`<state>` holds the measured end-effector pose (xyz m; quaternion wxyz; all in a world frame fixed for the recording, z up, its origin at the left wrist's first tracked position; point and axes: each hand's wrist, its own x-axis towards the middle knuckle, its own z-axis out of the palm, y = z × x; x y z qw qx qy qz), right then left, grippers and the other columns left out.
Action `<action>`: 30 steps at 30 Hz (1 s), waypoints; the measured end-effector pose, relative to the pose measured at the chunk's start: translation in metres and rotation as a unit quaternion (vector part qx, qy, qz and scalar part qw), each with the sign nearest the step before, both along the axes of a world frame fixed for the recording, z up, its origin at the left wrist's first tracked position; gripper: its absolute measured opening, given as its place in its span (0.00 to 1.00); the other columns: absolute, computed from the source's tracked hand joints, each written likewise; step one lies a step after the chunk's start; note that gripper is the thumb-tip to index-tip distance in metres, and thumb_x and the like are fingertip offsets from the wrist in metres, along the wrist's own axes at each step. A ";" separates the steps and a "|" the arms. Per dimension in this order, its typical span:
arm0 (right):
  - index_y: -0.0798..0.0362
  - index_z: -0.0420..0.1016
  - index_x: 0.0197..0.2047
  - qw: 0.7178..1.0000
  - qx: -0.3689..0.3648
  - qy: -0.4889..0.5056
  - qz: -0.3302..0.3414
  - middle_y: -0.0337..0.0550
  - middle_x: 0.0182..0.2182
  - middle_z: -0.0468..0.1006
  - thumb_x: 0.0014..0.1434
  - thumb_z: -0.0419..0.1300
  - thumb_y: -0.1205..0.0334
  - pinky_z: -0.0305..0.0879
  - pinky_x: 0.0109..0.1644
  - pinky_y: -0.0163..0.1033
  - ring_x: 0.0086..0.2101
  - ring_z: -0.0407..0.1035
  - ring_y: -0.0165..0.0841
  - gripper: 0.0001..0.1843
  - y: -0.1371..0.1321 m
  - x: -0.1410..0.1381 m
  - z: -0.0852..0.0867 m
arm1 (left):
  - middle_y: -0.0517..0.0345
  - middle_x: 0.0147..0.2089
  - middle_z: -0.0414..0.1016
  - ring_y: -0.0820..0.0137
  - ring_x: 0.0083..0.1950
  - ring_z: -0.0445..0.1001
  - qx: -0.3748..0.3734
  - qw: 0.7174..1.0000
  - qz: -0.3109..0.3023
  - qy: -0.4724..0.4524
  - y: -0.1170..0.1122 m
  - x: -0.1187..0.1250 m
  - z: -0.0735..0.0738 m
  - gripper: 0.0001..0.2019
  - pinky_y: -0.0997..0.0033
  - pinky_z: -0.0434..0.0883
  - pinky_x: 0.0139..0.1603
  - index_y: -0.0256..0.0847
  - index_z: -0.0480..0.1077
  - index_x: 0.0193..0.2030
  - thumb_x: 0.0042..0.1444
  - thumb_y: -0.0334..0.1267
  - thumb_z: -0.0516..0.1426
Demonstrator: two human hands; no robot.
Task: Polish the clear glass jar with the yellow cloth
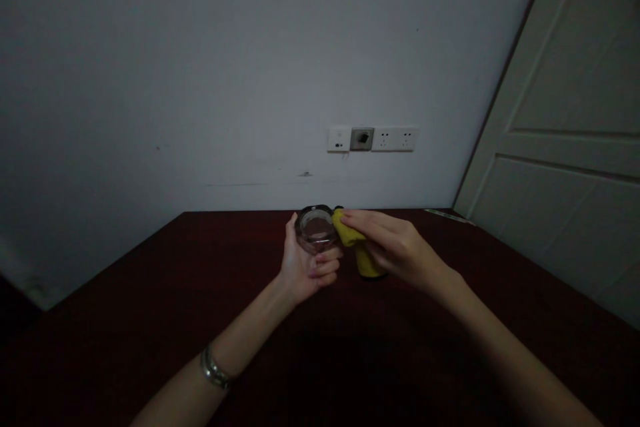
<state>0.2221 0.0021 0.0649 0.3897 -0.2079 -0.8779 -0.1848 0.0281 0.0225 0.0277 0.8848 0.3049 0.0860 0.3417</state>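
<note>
My left hand (307, 273) is closed around a clear glass ashtray (320, 241) with a thick rim, tilted so that its hollow side faces me. In my right hand (393, 240) is a folded yellow cloth (347, 230), pinched by the fingers and held against the right side of the glass rim. Below and behind the right hand shows a yellow object (369, 263) with a dark bottom edge. My fingers hide much of it, so I cannot tell its kind. A small black tip (339, 207) shows just above the cloth.
The dark red tabletop (225, 260) reaches back to a pale wall (225, 80). White sockets (394, 139) and a grey plate (362, 139) are on that wall. A white panelled door (565, 147) stands at the right. A thin flat strip (450, 216) lies near the table's back right corner.
</note>
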 end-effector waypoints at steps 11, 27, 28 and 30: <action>0.66 0.66 0.56 0.995 0.086 -0.050 -0.004 0.63 0.53 0.72 0.63 0.49 0.75 0.68 0.58 0.49 0.59 0.61 0.42 0.19 0.000 -0.016 -0.020 | 0.64 0.14 0.57 0.80 0.10 0.49 -0.070 0.992 0.096 0.035 0.011 -0.002 -0.003 0.36 0.81 0.53 0.09 0.36 0.68 0.28 0.53 0.68 0.37; 0.71 0.66 0.56 0.996 0.072 -0.052 0.012 0.68 0.55 0.68 0.63 0.55 0.64 0.62 0.62 0.48 0.61 0.56 0.44 0.22 0.009 -0.038 -0.037 | 0.58 0.19 0.70 0.70 0.15 0.69 -0.051 0.970 0.219 0.091 0.016 0.008 -0.008 0.30 0.77 0.58 0.10 0.37 0.69 0.29 0.54 0.64 0.45; 0.71 0.66 0.56 0.996 0.073 -0.052 0.017 0.68 0.56 0.68 0.63 0.56 0.65 0.62 0.62 0.48 0.61 0.55 0.44 0.21 0.009 -0.038 -0.038 | 0.59 0.17 0.68 0.70 0.13 0.66 -0.043 0.971 0.209 0.111 0.015 0.009 -0.009 0.31 0.77 0.55 0.08 0.37 0.69 0.28 0.52 0.67 0.44; 0.70 0.66 0.56 0.996 0.076 -0.049 0.025 0.67 0.56 0.68 0.62 0.56 0.68 0.61 0.63 0.48 0.62 0.55 0.44 0.20 0.009 -0.038 -0.039 | 0.61 0.14 0.64 0.71 0.10 0.61 -0.020 0.971 0.200 0.131 0.014 0.010 -0.011 0.32 0.76 0.53 0.07 0.37 0.68 0.26 0.51 0.68 0.44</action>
